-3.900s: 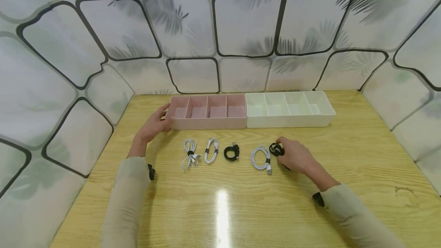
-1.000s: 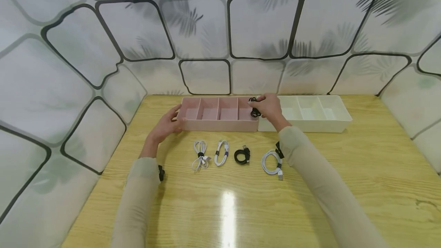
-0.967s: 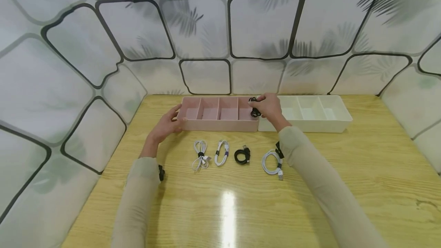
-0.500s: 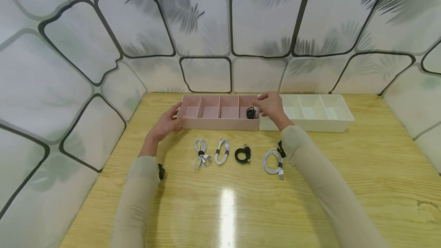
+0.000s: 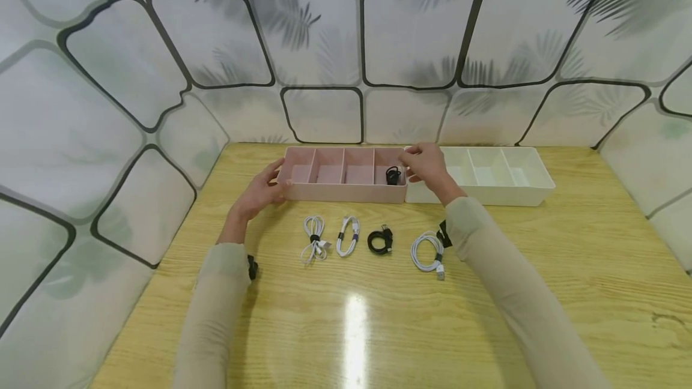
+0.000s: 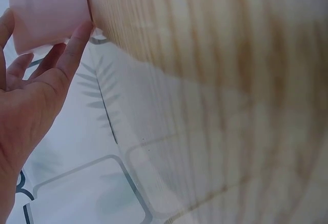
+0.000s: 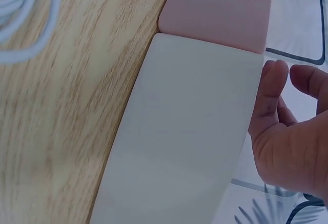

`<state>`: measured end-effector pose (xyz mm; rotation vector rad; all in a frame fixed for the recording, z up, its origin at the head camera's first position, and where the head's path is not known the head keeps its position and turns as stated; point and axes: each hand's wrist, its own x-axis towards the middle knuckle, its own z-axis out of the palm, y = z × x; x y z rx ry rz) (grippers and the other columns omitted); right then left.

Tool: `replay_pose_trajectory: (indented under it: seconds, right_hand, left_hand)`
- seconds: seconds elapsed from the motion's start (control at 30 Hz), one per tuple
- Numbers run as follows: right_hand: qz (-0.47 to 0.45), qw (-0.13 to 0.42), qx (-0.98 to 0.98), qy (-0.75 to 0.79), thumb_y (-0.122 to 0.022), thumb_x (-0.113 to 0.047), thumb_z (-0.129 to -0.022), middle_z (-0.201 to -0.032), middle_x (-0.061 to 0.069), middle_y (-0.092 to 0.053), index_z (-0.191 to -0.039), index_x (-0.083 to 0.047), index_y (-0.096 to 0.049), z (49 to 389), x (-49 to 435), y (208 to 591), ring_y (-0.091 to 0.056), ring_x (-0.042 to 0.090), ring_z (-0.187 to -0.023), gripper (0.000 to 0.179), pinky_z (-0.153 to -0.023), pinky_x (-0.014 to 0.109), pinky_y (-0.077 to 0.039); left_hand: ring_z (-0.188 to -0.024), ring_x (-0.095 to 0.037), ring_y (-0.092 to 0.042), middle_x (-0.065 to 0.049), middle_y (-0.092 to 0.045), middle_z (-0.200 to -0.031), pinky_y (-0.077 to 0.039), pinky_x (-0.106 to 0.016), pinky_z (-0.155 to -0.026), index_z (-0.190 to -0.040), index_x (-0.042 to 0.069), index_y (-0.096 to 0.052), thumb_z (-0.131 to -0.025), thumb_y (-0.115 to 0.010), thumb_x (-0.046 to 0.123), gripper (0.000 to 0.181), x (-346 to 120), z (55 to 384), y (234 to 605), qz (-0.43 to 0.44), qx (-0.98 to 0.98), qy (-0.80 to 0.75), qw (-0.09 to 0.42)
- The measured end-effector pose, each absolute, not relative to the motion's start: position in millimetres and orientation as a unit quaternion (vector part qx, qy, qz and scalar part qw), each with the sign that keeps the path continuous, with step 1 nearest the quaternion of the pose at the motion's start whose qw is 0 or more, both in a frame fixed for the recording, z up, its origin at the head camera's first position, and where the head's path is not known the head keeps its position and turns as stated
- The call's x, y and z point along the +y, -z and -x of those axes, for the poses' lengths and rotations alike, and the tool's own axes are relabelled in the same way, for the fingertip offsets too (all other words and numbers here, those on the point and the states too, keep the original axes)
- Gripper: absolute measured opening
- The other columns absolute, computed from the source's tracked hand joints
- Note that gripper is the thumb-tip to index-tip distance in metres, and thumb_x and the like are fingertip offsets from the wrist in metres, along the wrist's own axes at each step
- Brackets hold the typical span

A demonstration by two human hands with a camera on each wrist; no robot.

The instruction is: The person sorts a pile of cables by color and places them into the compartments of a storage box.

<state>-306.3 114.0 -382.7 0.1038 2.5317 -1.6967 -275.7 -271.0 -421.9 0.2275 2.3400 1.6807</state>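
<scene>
A pink organizer box with several compartments stands at the back of the table. My left hand grips its left end, the thumb at the front corner and the fingers along the end wall, as the left wrist view shows on the pink box. In the rightmost pink compartment lies a coiled black cable. Above the seam between the pink box and a white organizer box hovers my right hand. In the right wrist view, the right hand has a gap between thumb and forefinger and holds nothing.
On the table, in front of the boxes, lie a white tied cable, a short white cable, a coiled black cable and a coiled white cable. A patterned backdrop rises behind the boxes.
My right hand carried a black cable from the table's right side to the rightmost pink compartment and let it go there. The left hand has stayed on the pink box.
</scene>
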Motion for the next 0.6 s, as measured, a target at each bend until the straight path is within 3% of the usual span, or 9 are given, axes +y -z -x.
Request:
replay_pose_trajectory:
  seconds: [0.23, 0.43, 0.6]
  right_hand:
    - [-0.031, 0.084, 0.789, 0.608, -0.056, -0.017, -0.098, -0.113, 0.026, -0.063, -0.129, 0.006, -0.059, 303.5, 116.2, 381.4, -0.066, 0.012, -0.064, 0.039, -0.068, 0.035, -0.06]
    - [-0.04, 0.117, 0.768, 0.629, -0.05, -0.021, -0.103, -0.121, 0.024, -0.06, -0.138, 0.006, -0.05, 301.2, 119.3, 378.1, -0.069, 0.012, -0.072, 0.044, -0.08, 0.04, -0.058]
    - [-0.041, 0.133, 0.744, 0.654, -0.049, -0.02, -0.103, -0.126, 0.025, -0.056, -0.14, 0.008, -0.047, 298.3, 124.0, 377.3, -0.07, 0.014, -0.077, 0.046, -0.082, 0.038, -0.057]
  left_hand:
    - [-0.135, -0.042, -0.04, -0.023, -0.024, -0.16, -0.043, -0.06, -0.099, -0.161, 0.017, -0.012, -0.103, -0.055, 0.022, 0.072, -271.6, 276.2, 421.9, -0.079, 0.804, -0.576, 0.126]
    - [-0.135, -0.042, -0.039, -0.022, -0.024, -0.16, -0.044, -0.059, -0.097, -0.161, 0.016, -0.012, -0.103, -0.056, 0.022, 0.073, -270.7, 276.5, 421.3, -0.076, 0.806, -0.573, 0.129]
    - [-0.135, -0.044, -0.038, -0.024, -0.023, -0.16, -0.042, -0.062, -0.097, -0.161, 0.016, -0.012, -0.103, -0.055, 0.02, 0.072, -271.3, 277.3, 422.6, -0.08, 0.801, -0.58, 0.126]
